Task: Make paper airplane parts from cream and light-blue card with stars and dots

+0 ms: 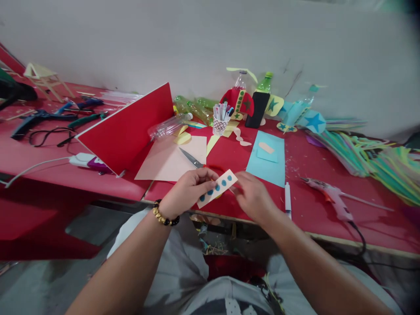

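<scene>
My left hand (195, 188), with a dark beaded bracelet at the wrist, pinches a pale paper strip (226, 177) between thumb and fingers. A row of several blue dots runs along the strip, which is held tilted above the table's front edge. At the strip's right end is my right hand (254, 197), slightly blurred, its fingers curled together. A pale sliver shows by its fingertips, but what it is stays unclear. Just beyond the hands, scissors (192, 158) lie partly on a peach paper sheet (164, 159); their handles are partly hidden.
A red board (134, 127) stands tilted at left. Behind are a cup of pens (221, 124) and decorated bottles (241, 98). To the right are blue paper (267, 168), a white marker (288, 199), a glue gun (331, 199) with its cord, and coloured strips (354, 151).
</scene>
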{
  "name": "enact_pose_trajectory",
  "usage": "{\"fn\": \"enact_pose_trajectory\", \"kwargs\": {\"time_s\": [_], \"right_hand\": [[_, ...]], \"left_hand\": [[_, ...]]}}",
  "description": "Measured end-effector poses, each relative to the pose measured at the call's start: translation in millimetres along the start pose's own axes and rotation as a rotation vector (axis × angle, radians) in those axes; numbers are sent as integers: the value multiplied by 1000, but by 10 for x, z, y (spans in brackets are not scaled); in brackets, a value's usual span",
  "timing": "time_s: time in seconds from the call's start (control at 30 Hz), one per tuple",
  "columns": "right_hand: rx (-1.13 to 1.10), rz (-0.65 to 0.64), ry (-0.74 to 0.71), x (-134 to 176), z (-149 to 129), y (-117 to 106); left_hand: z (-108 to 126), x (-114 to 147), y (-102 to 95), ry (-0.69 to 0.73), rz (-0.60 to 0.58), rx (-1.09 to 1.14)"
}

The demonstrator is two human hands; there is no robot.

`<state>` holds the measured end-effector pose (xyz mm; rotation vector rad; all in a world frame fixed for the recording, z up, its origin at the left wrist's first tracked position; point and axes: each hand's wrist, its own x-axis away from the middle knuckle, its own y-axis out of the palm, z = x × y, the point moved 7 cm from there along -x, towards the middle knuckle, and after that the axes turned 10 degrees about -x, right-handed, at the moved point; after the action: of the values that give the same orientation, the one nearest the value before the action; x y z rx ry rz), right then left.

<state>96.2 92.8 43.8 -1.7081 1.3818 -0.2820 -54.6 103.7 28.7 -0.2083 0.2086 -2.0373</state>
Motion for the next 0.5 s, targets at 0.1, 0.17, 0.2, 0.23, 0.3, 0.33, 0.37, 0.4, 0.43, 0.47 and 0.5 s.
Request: {"fn": "enact_pose_trajectory", "kwargs": {"time_s": [0.1, 0.17, 0.2, 0.23, 0.3, 0.33, 0.37, 0.4, 0.43, 0.47, 0.5], "right_hand": [[159, 92, 26, 505, 335, -596], [331, 44, 54, 766, 621, -845], [393, 1, 57, 856, 751, -913], [423, -55, 40, 920, 854, -941], [448, -141, -15, 980, 978, -940], [454, -183, -44, 987, 1006, -920], [462, -221, -67, 986, 1020, -897], [469, -257, -82, 984, 1026, -878], [475, -289, -91, 984, 1030, -864], [475, -315, -96, 988, 1035, -859], [470, -336, -99, 997, 1044, -863]], "left_hand": [[119, -63, 157, 69, -45, -153], [246, -162, 352, 147, -117, -287], [310, -228, 470, 191, -160, -354], [359, -303, 597, 227, -209, -428], [404, -472, 828, 271, -280, -603], [397, -559, 920, 278, -302, -691], [380, -638, 989, 282, -313, -773], [359, -706, 1037, 293, -313, -848], [346, -753, 1066, 319, -302, -918], [345, -774, 1081, 362, -283, -982], [354, -770, 1084, 413, -254, -1040]]}}
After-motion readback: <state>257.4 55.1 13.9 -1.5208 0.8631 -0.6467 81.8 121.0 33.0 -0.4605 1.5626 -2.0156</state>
